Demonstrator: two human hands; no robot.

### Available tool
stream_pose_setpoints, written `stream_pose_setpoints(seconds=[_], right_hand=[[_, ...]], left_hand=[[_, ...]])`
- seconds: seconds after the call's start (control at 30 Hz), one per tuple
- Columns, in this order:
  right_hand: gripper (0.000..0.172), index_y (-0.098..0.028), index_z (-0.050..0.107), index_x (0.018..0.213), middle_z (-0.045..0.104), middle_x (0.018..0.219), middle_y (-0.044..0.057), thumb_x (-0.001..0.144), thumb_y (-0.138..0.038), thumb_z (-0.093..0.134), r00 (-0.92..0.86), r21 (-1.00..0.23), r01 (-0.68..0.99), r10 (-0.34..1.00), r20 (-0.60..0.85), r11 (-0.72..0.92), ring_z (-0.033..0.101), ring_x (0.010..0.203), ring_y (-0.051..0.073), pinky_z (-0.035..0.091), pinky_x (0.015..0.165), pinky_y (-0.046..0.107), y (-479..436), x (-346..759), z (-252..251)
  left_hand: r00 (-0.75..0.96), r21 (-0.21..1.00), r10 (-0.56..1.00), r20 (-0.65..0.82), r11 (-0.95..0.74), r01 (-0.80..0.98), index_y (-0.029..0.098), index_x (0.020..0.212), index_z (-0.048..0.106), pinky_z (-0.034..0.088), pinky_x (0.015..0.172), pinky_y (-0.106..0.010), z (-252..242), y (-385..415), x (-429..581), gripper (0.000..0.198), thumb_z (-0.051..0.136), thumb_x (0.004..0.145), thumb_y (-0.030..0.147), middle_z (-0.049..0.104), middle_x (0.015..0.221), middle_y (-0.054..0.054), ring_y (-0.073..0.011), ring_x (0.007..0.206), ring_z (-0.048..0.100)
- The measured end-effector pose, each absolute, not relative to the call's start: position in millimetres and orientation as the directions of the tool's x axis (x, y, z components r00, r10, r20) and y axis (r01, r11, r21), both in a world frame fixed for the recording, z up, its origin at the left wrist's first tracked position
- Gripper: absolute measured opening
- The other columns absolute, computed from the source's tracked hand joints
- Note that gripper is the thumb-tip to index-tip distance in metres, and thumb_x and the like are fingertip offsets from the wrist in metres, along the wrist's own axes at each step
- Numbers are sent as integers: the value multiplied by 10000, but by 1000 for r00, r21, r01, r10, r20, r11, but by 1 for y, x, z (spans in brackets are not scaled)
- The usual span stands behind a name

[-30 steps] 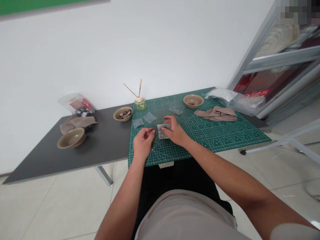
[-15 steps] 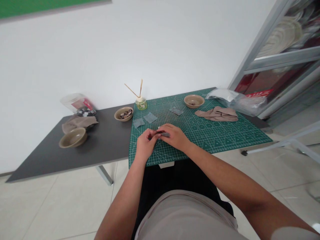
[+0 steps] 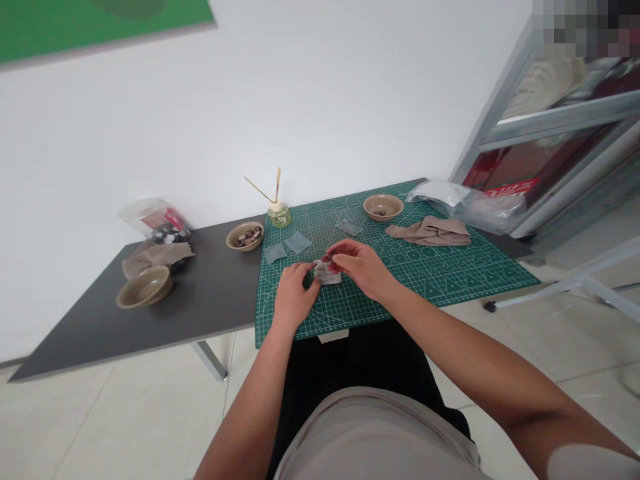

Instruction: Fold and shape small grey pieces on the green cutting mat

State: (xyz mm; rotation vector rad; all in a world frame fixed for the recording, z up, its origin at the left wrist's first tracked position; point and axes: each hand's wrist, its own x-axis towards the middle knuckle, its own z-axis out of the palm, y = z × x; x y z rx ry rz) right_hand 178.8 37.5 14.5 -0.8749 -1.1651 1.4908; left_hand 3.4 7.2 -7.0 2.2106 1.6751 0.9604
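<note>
Grey pouch (image 3: 327, 273) pinched between left hand (image 3: 293, 300) and right hand (image 3: 363, 267) grips, apparently above mat (image 3: 440, 267).

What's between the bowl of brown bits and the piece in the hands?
Head view: two small grey cloth squares lie flat on the green mat between bowl and held piece.

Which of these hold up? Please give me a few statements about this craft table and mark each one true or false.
1. The left hand and right hand both pinch a small grey fabric piece above the green cutting mat. True.
2. The beige cloth lies on the floor. False: it lies on the mat, to the right of the hands.
3. A diffuser bottle with sticks stands at the mat's far left corner. True.
4. The mat covers the whole table. False: grey tabletop shows to the mat's left.
</note>
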Motion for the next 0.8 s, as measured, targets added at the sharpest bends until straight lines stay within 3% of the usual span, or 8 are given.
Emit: stream_pose_setpoints(seconds=[0.13,0.23,0.33,0.4,0.47,0.57,0.67,0.8], right_hand=[[169,-199,676,837,739,796,-4,669,-219,671,-267,-951,-306,963,36,-49,676,658,144,587,700,315,32,176,17],[169,-197,699,838,744,814,1,681,-187,638,-253,-966,-258,967,43,-25,692,693,151,596,717,316,34,174,14],[178,-212,733,894,759,900,24,771,-207,604,-272,-990,-136,960,71,34,716,770,177,600,771,361,42,176,10],[181,-224,750,930,764,935,28,800,-220,624,-274,-982,47,948,163,183,722,834,197,587,807,377,47,181,8],[199,-232,759,963,765,966,30,789,-204,666,-323,-883,297,909,263,362,714,905,214,557,862,382,50,185,5],[192,-232,761,955,763,925,28,787,-171,692,-438,-707,504,852,285,496,702,876,214,534,838,371,49,189,1],[100,-235,766,870,756,909,31,802,-186,711,-514,-576,578,806,293,578,675,901,225,511,846,379,46,190,-2],[90,-238,769,885,749,934,40,831,-205,706,-535,-522,585,779,328,621,644,941,230,495,882,400,44,189,-6]], left_hand=[[222,424,921,319,-348,836,252,1190,649,432,1013,-452,-6,7,7,310,534,903,253,636,1302,-67,-269,1174,540],[217,386,933,287,-320,865,241,1162,667,431,1004,-454,-7,8,8,287,506,927,279,645,1294,-69,-273,1177,538],[197,383,939,282,-298,875,232,1092,685,444,975,-444,-7,8,8,241,532,916,293,666,1244,-72,-273,1131,554],[192,374,939,284,-293,880,237,1034,688,445,959,-446,-7,8,8,195,554,906,298,662,1253,-67,-280,1131,553],[186,364,941,283,-284,887,245,1002,680,440,947,-455,-7,7,8,162,570,901,305,655,1278,-59,-290,1148,545],[178,350,944,276,-272,897,263,1079,659,431,928,-467,-7,6,9,203,575,900,307,655,1284,-54,-296,1154,541],[185,325,944,272,-271,906,282,1174,639,422,917,-468,-7,5,11,283,563,903,314,650,1287,-61,-301,1160,537],[198,309,942,270,-280,909,279,1190,644,410,922,-478,-7,4,12,316,571,890,346,626,1322,-72,-318,1192,520]])
